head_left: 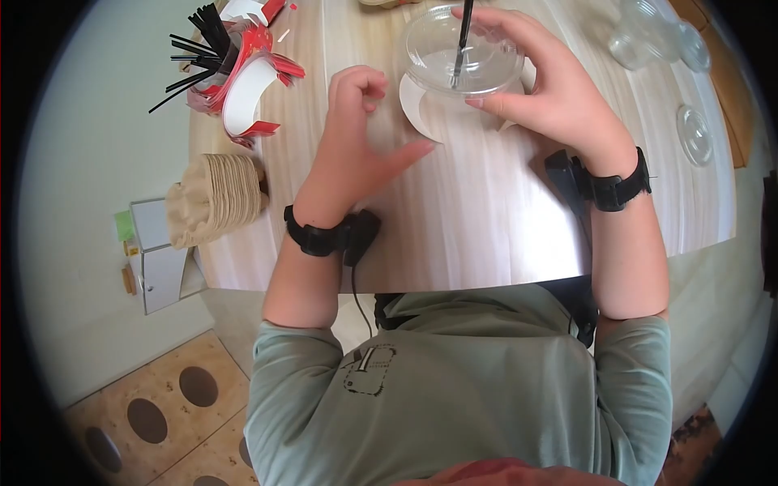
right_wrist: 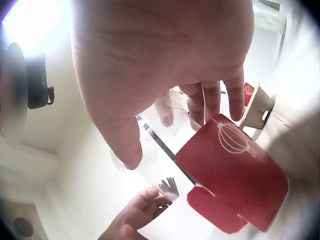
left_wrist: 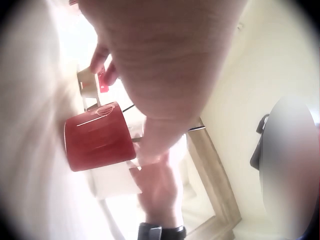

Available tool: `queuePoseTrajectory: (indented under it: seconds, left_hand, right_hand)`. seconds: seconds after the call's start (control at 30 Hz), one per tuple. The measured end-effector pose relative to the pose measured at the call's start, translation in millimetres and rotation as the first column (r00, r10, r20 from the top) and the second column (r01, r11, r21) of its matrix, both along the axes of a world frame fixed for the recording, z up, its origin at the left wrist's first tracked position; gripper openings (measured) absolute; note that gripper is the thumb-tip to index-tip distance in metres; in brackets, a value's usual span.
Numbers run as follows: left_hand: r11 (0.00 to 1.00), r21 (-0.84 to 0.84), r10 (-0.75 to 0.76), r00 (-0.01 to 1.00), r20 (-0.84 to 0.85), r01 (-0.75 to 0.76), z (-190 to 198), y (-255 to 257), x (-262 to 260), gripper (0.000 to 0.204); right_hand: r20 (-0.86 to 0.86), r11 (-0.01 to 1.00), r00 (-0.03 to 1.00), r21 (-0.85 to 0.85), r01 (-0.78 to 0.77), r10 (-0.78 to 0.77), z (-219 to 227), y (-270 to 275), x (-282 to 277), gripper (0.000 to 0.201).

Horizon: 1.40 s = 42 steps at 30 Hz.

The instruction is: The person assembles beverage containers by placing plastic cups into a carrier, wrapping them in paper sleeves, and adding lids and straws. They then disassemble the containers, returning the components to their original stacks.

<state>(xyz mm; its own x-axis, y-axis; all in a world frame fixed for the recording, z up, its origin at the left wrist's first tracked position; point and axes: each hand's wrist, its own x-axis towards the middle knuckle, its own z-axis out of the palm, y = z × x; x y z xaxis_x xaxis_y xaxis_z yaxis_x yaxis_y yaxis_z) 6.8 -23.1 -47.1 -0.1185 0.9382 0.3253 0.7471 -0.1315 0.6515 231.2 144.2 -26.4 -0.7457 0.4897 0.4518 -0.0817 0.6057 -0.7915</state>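
My right hand [head_left: 555,93] grips a clear plastic cup [head_left: 429,61] with a round, wide top, its thumb on the near side and fingers round the far side. A black straw [head_left: 462,44] slants across the cup's top. Below the cup is a curved paper sleeve [head_left: 417,109], white inside; its red outside with a pale line drawing shows in the right wrist view. My left hand [head_left: 344,154] is to the left of the cup, apart from it, thumb stretched toward the sleeve and fingers loosely bent, holding nothing.
Black straws [head_left: 212,40] stand among red paper sleeves [head_left: 243,97] at the back left. Near the left edge is a stack of pulp cup carriers [head_left: 215,198]. Clear cups [head_left: 640,40] lie at the back right, with a clear lid [head_left: 694,134] nearer the right edge.
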Motion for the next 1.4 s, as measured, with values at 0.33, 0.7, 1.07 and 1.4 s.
queuePoseTrajectory:
  seconds: [0.33, 0.7, 1.07, 1.4]
  left_hand:
    - [0.968, -0.129, -0.141, 0.896, 0.422, 0.214, -8, 15, 0, 0.086]
    - [0.974, -0.111, -0.125, 0.879, 0.461, 0.197, -13, 12, -1, 0.072]
    - [0.988, -0.027, -0.129, 0.912, 0.390, 0.151, -27, 17, 1, 0.068]
    - [0.988, -0.089, -0.098, 0.952, 0.291, 0.129, -29, 13, 10, 0.072]
  right_hand:
    - [0.044, 0.998, 0.997, 0.023, -0.059, 0.058, -17, -3, -15, 0.072]
    - [0.095, 0.968, 0.978, -0.149, 0.201, -0.188, -21, -30, -36, 0.071]
    - [0.381, 0.905, 0.879, -0.408, -0.119, 0.287, -10, -5, -5, 0.081]
    - [0.227, 0.953, 0.957, -0.281, -0.112, 0.180, -25, -13, -20, 0.061]
